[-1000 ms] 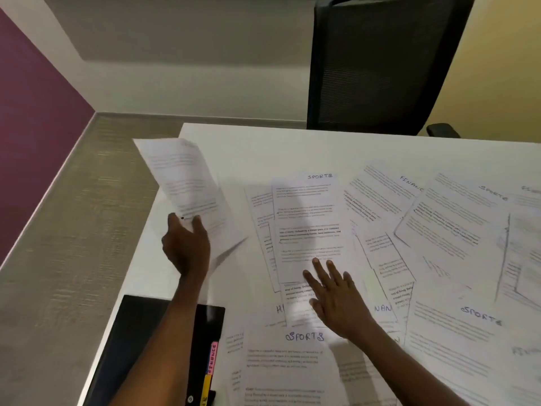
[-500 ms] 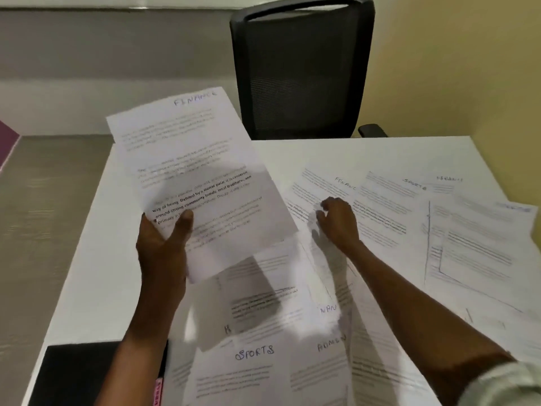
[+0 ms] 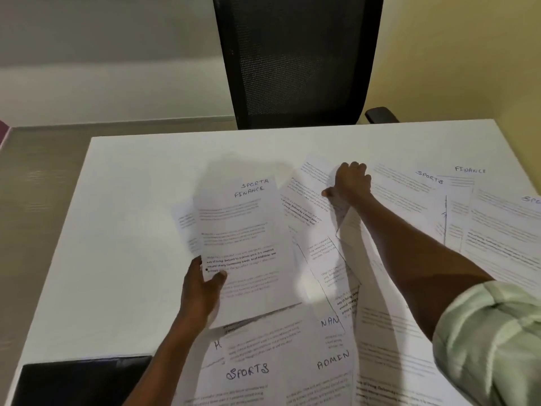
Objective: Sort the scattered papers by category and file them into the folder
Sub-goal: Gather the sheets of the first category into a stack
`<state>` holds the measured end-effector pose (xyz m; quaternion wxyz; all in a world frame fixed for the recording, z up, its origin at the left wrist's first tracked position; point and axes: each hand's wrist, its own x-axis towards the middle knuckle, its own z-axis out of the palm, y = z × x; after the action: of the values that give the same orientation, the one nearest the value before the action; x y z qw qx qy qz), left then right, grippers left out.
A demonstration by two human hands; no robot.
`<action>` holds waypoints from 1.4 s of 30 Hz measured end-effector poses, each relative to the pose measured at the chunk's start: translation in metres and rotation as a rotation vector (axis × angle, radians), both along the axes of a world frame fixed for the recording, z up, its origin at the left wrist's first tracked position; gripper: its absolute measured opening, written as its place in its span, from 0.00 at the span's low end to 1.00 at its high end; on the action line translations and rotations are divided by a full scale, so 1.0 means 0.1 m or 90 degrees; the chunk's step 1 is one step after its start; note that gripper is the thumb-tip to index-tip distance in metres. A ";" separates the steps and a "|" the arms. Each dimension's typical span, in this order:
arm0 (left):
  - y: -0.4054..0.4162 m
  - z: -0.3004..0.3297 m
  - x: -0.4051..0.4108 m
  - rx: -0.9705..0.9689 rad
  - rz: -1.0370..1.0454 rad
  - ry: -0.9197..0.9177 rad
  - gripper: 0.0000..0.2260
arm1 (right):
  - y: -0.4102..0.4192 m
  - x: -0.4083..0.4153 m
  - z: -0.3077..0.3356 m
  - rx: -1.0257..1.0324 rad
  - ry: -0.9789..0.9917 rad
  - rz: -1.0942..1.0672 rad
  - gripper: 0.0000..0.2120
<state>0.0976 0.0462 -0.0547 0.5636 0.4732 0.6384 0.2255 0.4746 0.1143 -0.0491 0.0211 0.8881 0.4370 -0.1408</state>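
Observation:
My left hand (image 3: 202,291) holds a sheet marked FINANCE (image 3: 246,244) by its lower left edge, thumb on top, lifted a little above the white table (image 3: 131,230). Behind it shows the top of a SPORTS sheet. My right hand (image 3: 349,183) reaches far across and pinches the edge of another printed sheet (image 3: 310,200) among the scattered papers, lifting it. Several more sheets marked SPORTS (image 3: 248,373), ADMIN (image 3: 333,361) and FINANCE (image 3: 468,171) lie overlapping over the middle and right of the table. The black folder (image 3: 82,379) lies at the near left corner.
A black mesh office chair (image 3: 295,60) stands behind the far edge of the table. The table's left side shows bare white surface. A yellow wall is at the right, grey floor at the left.
My left hand has lowered the FINANCE sheet toward the table's middle. My right hand has moved farther out and closed on the edge of a sheet, which now lifts.

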 end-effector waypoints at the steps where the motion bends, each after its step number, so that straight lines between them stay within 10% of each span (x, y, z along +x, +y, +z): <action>1: -0.01 -0.04 -0.01 0.001 -0.015 0.027 0.18 | 0.02 0.00 -0.02 -0.002 -0.016 0.003 0.38; 14: -0.05 -0.12 -0.06 0.008 -0.073 0.095 0.22 | 0.27 0.05 0.03 -0.094 0.034 0.006 0.47; 23: 0.00 -0.18 -0.10 -0.009 -0.080 0.095 0.19 | 0.21 -0.05 0.19 0.078 0.140 0.015 0.19; 42: -0.29 0.83 -0.49 0.164 -0.027 0.026 0.16 | -0.77 -0.74 2.78 0.209 -0.083 0.281 0.14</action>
<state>0.0487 0.0177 0.0284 0.4899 0.5594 0.6055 0.2838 0.4004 0.0372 0.2287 -0.0645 0.7704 0.6343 -0.0026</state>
